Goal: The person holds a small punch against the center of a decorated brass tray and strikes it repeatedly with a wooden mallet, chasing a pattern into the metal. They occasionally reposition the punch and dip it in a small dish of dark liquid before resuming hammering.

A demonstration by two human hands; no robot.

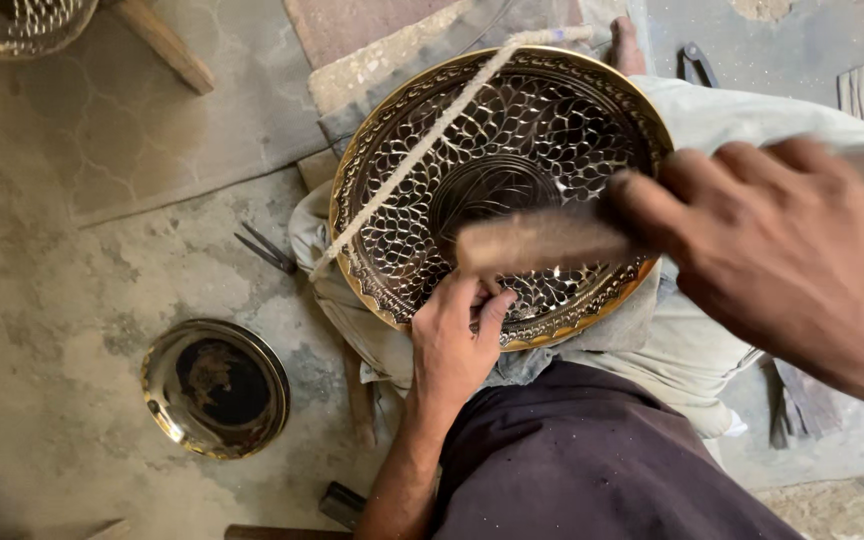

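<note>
A large round brass tray (552,110) with engraved leaf patterns rests on my lap, held by a rope (422,150) stretched across it. My left hand (452,345) rests on the tray's near rim, fingers pinching something small that I cannot make out. My right hand (772,250) is raised above the tray's right side, shut on a wooden mallet (537,240) whose blurred head hovers over the tray's centre.
A smaller brass plate (214,388) lies on the concrete floor to the left. Metal dividers (267,248) lie beside the tray. Another engraved tray (12,25) shows at the top left, next to a wooden leg (167,45). Tools (692,62) lie at the top right.
</note>
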